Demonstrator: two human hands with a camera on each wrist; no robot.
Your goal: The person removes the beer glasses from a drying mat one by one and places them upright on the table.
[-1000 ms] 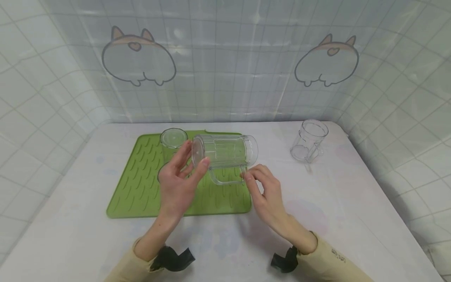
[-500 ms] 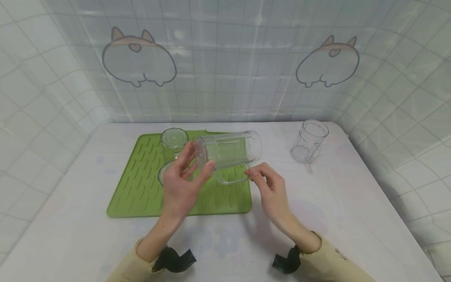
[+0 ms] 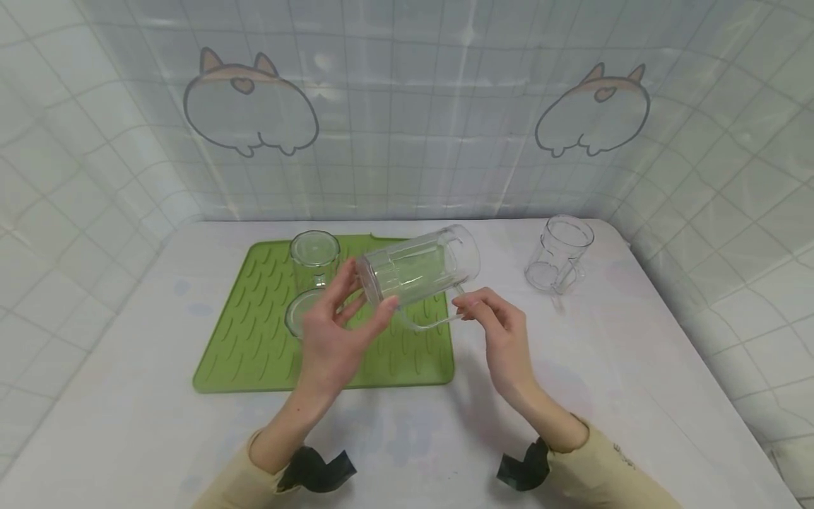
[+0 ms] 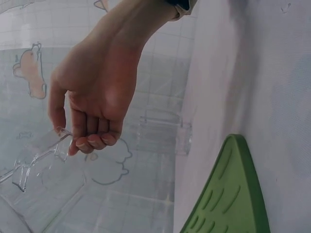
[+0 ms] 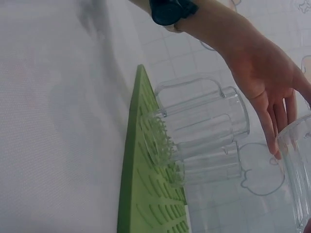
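Head view: near inverted glass mug (image 3: pixel 299 307), partly hidden by the left hand (image 3: pixel 333 339); lettering (image 3: pixel 624 456) on the right sleeve (image 3: pixel 604 470), blurred, illegible. Right wrist view: held glass mug (image 5: pixel 298 158), cropped at right. Left wrist view: green drying mat (image 4: pixel 231 191), cropped below.

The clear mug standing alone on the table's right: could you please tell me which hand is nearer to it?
Right. In the head view, the right hand is below and left of the lone mug; the left hand is farther left, at the base of the held mug.
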